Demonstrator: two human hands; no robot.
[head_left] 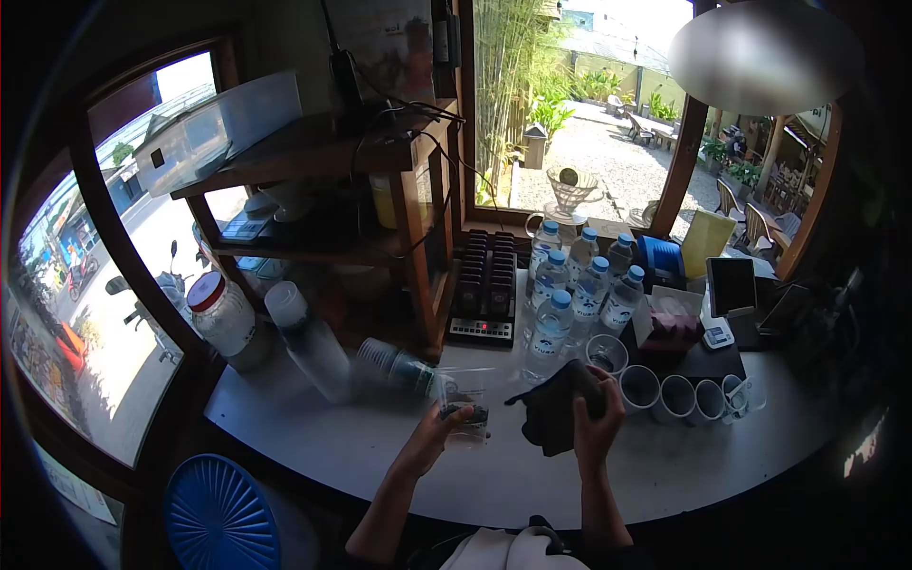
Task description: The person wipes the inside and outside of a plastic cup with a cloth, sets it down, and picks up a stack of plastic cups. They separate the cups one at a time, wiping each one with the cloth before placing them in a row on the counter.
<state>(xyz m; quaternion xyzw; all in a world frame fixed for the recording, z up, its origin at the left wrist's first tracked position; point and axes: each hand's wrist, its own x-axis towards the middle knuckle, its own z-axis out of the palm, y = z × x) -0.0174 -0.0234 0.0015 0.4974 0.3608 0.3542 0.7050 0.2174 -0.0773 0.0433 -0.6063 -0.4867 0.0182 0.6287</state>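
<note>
Two bare hands were over the white counter (361,446), near each other but not touching. Left hand (442,432): fingers closed around a clear plastic cup (466,385), which was held roughly upright in front of the body. Dark patch low on the cup; print or contents, could not tell. Right hand (597,423): gripping a dark cloth (548,413), bunched at the fingers and hanging loose towards the cup, a narrow gap between the two. Could not tell whether the folds held anything.

Just beyond the held cup, a stack of nested cups (388,363) lay on its side. Farther left stood a tall pale cylinder (318,347), then a jar (228,328) with a red lid. Past the cloth, seven water bottles (548,342) with blue caps were grouped upright beside a black device (480,328) showing a small red display. Right of the cloth, a row of open cups (675,397) ran along the counter, near the right hand. Below the counter's left side, a blue ribbed lid (223,513).
</note>
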